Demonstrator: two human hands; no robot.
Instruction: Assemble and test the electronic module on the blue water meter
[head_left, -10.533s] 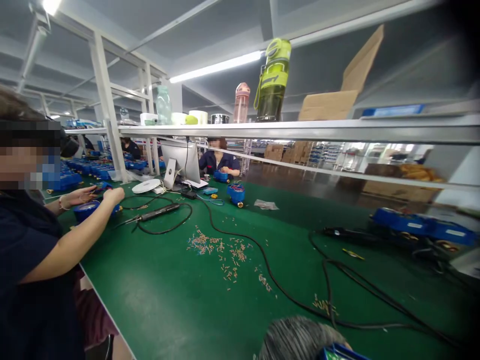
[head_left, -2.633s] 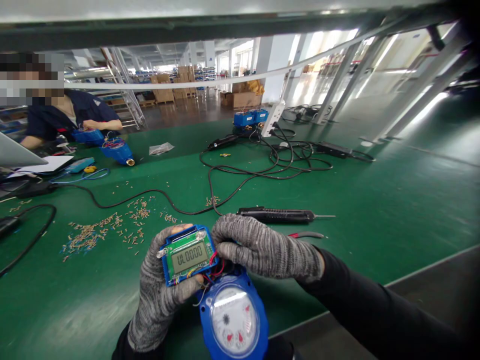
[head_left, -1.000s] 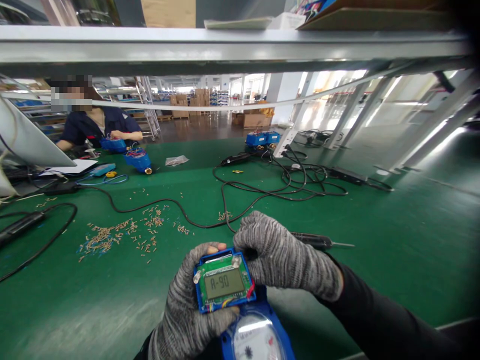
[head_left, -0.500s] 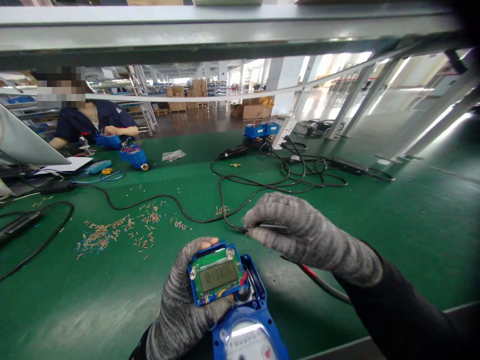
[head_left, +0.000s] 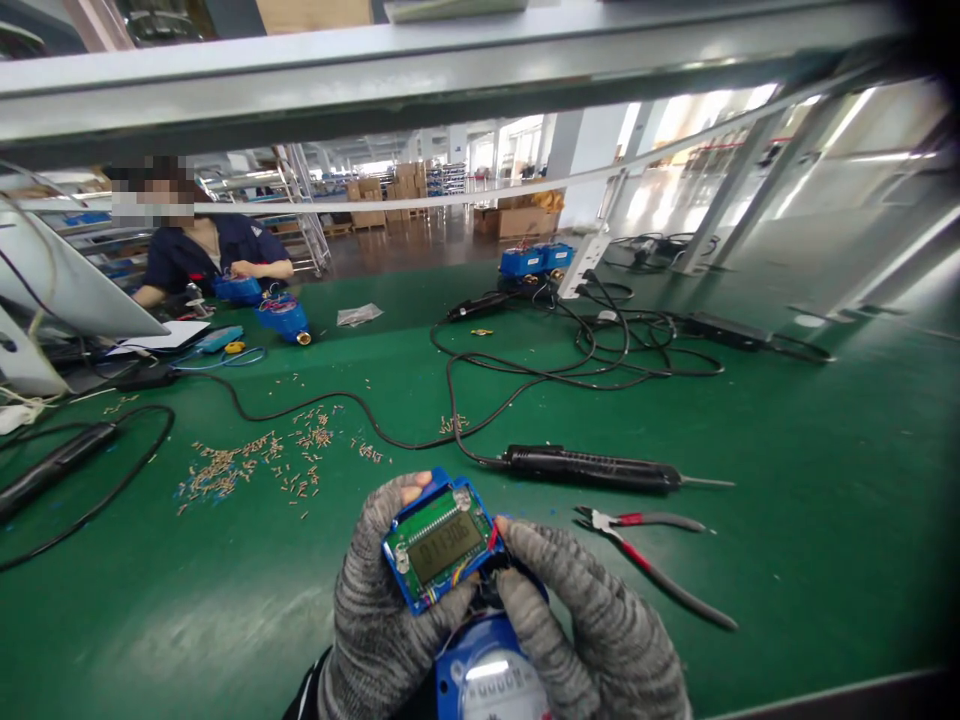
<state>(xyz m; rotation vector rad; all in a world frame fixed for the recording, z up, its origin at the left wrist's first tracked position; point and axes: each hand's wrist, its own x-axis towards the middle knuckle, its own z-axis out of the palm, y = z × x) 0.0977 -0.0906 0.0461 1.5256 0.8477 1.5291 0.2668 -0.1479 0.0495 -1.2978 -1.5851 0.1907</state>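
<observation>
your left hand (head_left: pixel 375 610) grips the display board (head_left: pixel 440 545) at its left edge, and your right hand (head_left: pixel 592 630) pinches its right side, both just above the blue meter (head_left: pixel 487 680). the pliers (head_left: pixel 645 550) lie at 2 o'clock from the board, and the screwdriver (head_left: pixel 592 467) at 1 o'clock.

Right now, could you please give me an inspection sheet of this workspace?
Surface: green bench mat, scuffed near the front edge.
Job's things: blue water meter with its LCD circuit board lifted on coloured wires.
Clutter: scattered small brass parts; red-handled pliers; plastic bag.
Hands: gloved left hand grips the board; right hand has fingers beside it at the meter housing.
Cables: electric screwdriver on a black lead; tangled cords by a power strip.
Surroundings: a co-worker at the far side; overhead shelf.
</observation>
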